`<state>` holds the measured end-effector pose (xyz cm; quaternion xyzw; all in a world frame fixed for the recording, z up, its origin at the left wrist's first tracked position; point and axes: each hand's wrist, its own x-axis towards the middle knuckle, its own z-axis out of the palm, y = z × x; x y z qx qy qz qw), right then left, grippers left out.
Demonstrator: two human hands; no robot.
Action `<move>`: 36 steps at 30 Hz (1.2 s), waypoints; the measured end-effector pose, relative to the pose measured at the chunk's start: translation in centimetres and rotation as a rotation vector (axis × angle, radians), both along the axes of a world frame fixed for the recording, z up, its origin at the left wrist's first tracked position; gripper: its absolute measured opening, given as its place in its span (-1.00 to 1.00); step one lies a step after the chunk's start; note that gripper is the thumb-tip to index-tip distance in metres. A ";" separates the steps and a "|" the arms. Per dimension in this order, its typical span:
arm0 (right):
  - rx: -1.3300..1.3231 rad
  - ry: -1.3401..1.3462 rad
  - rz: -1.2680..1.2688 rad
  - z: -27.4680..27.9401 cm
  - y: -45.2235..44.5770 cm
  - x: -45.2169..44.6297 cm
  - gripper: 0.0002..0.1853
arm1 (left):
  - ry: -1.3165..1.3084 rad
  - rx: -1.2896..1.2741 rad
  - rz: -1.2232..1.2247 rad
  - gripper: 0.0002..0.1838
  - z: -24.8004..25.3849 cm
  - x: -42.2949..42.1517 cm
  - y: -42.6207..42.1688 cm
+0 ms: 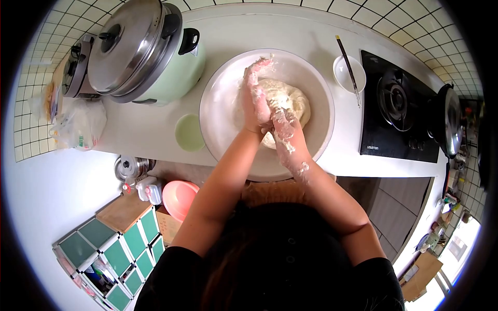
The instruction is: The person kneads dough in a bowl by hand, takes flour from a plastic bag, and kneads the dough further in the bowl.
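Observation:
A large white basin holds a pale lump of dough with a rough, creased surface. Over the dough's left side, my left hand is upright on its edge, its fingers stretched out and smeared with wet dough. My right hand is pressed to the heel of my left hand, its fingers bent inward and partly hidden. Whether dough is pinched between them I cannot tell. Sticky dough clings to both hands, with bits on my right wrist and forearm.
Left of the basin are a green bowl, a large lidded cooker and a plastic bag. To the right, a dark stick lies across a small white bowl, beside a black gas stove. A pink basin stands lower left.

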<state>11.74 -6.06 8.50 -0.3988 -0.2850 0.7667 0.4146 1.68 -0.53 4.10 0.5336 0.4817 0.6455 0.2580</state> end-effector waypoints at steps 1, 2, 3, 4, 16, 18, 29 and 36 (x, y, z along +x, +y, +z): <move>-0.011 -0.082 0.095 -0.5 0.2 0.4 -0.49 | -0.105 -0.032 -0.015 -0.29 -0.2 0.1 0.2; 0.071 -0.106 0.096 -0.1 0.0 0.2 -0.46 | -0.237 -0.102 -0.020 -0.29 -0.4 0.6 0.0; 0.154 -0.131 0.095 0.5 -0.3 -0.2 -0.42 | -0.369 -0.171 -0.024 -0.30 -0.2 1.1 -0.1; 0.239 -0.156 0.096 0.9 -0.3 -0.5 -0.38 | -0.617 -0.268 -0.104 -0.30 0.1 1.3 -0.4; 0.837 -0.722 0.230 -5.4 4.7 -0.9 -0.35 | -1.315 -0.637 -0.303 -0.26 3.5 2.6 -5.4; 0.797 -0.778 0.285 -3.3 2.6 -1.6 -0.34 | -1.178 -0.480 -0.270 -0.18 2.1 1.8 -4.4; 0.687 -0.625 0.121 -5.5 6.8 -2.8 -0.40 | -1.146 -0.623 -0.453 -0.21 5.7 1.5 -5.5; 0.678 -0.657 -0.014 -2.3 2.7 -4.0 -0.46 | -0.982 -0.611 -0.524 -0.35 -1.1 -2.5 -2.0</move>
